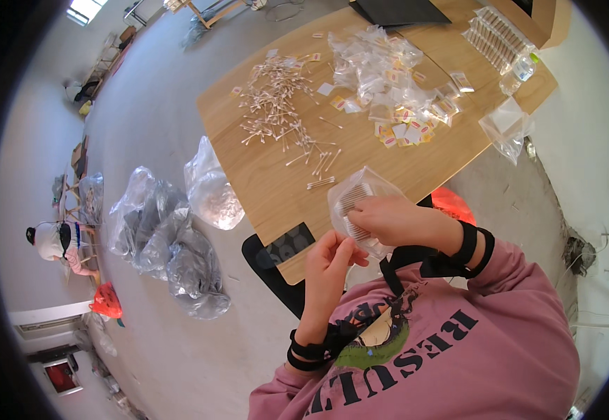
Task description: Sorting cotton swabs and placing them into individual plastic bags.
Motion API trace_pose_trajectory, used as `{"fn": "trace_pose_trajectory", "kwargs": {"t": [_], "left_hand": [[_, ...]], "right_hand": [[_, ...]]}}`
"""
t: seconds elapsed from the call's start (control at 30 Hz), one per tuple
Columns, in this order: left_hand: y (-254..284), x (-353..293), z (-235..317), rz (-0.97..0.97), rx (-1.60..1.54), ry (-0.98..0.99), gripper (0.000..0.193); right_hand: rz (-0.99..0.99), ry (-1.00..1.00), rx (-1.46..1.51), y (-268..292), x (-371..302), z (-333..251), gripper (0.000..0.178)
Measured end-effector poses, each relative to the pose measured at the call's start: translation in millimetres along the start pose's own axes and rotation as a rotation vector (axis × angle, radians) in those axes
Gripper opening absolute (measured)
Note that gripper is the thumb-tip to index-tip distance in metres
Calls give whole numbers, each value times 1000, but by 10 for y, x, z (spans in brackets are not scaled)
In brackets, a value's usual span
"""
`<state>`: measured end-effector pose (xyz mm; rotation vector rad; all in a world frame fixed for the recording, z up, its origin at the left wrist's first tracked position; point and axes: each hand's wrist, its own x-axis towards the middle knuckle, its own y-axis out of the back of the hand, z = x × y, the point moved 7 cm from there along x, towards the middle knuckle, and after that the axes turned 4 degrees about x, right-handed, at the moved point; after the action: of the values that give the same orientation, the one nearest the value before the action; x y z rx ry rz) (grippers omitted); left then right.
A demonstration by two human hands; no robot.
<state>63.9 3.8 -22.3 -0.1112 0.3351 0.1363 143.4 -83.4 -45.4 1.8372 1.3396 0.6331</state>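
A clear plastic bag (339, 192) with a row of cotton swabs (355, 199) in it is at the near edge of the table, in front of my chest. My right hand (388, 218) lies over the bag with its fingers curled, gripping it next to the swabs. Lower and to the left, my left hand (329, 262) has its fingers bent together at the bag's near edge. Its fingertips are partly hidden. A small bundle of swabs (321, 183) lies on the table just left of the bag. Beyond it spreads a loose pile of swabs (276, 94).
The wooden table (248, 189) also bears a heap of clear packets (374, 66), small printed cards (406, 131), rows of packed swabs (497, 38) and a plastic bottle (519, 73). Large plastic sacks (168, 241) stand on the floor at left. Another person (56, 241) is at far left.
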Motion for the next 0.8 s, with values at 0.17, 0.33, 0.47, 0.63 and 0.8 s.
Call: {"fn": "trace_pose_trajectory", "kwargs": {"t": [0.17, 0.33, 0.47, 0.63, 0.8], "left_hand": [[-43, 29, 1, -6, 24, 40, 18], [70, 28, 39, 41, 138, 26, 20], [79, -17, 70, 43, 150, 85, 20], [14, -3, 102, 14, 115, 96, 19], [45, -75, 116, 42, 123, 137, 17]], "right_hand": [[-67, -71, 22, -92, 45, 23, 14], [115, 40, 565, 707, -89, -42, 14], [872, -274, 731, 1367, -618, 1451, 22], [1151, -1004, 89, 774, -1404, 3665, 59], [1334, -1398, 249, 459, -1475, 3821, 85]]}}
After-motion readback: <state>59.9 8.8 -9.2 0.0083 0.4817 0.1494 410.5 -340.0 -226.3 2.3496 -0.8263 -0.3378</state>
